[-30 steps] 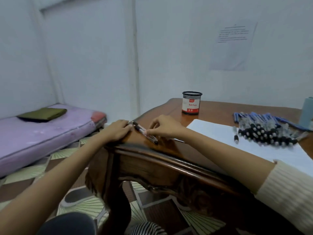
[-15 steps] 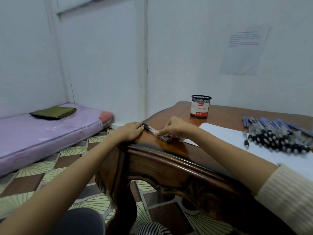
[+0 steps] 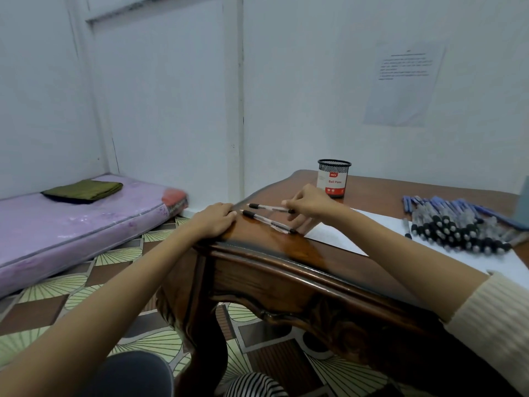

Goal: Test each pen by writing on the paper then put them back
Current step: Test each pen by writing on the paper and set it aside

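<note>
Overhead and behind, pale walls, with a printed notice (image 3: 403, 81) taped up on the right, its lines too small to read. Below on the left, a patterned tile floor (image 3: 86, 282) and on it a low bed (image 3: 71, 224) in a pink-purple cover. Filling the right side, a dark carved wooden worktop (image 3: 257, 245). Spread over it from the middle toward the right, a white sheet of paper (image 3: 332, 238). On the paper's far right part, a big heap of pens (image 3: 458, 227), black-gripped ones in front and blue ones behind. Reaching in from below, two bare forearms, the right one out of a cream ribbed sleeve (image 3: 492, 325). On the bed, a folded green cloth (image 3: 83, 190). Back near the wall, upright and apart from the paper, a black mesh pen cup (image 3: 333, 179) with a red-and-white label. Left hand (image 3: 214, 222) laid palm down on the worktop's near-left corner, fingers relaxed, holding nothing. Right hand (image 3: 309, 203) just left of the paper, fingertips pinching the right end of the far pen (image 3: 269, 208), barrel pointing left toward the other hand; lifted or on the wood, hard to tell. Just nearer, the near pen (image 3: 267, 222), lying slanted on bare wood between the two hands.
</note>
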The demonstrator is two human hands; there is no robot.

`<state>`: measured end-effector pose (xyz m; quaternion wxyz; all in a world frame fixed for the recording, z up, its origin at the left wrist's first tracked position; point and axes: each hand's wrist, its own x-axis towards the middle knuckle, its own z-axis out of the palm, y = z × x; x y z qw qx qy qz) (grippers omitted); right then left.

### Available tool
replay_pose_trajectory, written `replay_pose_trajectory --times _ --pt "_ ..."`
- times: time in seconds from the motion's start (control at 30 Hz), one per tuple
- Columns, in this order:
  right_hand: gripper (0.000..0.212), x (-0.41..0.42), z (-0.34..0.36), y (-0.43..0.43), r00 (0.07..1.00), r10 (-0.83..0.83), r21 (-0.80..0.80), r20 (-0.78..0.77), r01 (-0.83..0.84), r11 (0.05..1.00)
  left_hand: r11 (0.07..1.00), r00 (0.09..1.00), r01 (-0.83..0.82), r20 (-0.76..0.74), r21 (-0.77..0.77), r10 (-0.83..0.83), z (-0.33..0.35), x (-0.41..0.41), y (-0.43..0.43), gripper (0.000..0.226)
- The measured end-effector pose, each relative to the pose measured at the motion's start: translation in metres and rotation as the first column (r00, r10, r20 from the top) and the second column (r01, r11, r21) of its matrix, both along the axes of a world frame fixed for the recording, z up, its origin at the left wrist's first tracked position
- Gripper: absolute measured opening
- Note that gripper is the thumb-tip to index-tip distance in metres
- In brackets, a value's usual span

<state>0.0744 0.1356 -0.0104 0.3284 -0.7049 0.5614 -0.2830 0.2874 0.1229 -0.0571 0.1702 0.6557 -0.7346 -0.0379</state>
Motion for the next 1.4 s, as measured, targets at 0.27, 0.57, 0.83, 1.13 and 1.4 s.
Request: replay_pose_trajectory --times 0.27,0.57,0.83,1.13,1.4 --pt "0.007 -0.069 0.019 0.011 0.951 -0.058 -0.028 0.304 0.07 0.997 0.992 0.995 0.083 -0.052 -0.093 -0.088 0.012 -0.028 0.001 0.041" --pt "0.01 -0.189 0.009 0.054 0.839 -0.224 -0.08 0.496 0.3 0.95 0.921 0.925 0.378 0.005 -0.092 -0.379 0.028 -0.159 -0.001 0.037" --pt "0.011 -0.264 -0.002 0.086 0.689 -0.35 -0.218 0.635 0.594 0.774 0.84 0.83 0.539 0.133 0.059 -0.542 0.027 -0.253 -0.013 0.047" --pt "0.026 -0.28 -0.022 0.08 0.565 -0.46 -0.09 0.685 0.693 0.716 0.809 0.8 0.584 0.121 0.07 -0.588 0.006 -0.267 -0.016 0.043" --pt "0.028 -0.285 -0.028 0.082 0.573 -0.488 -0.045 0.659 0.677 0.734 0.801 0.79 0.592 0.128 0.09 -0.599 0.006 -0.267 -0.02 0.045"
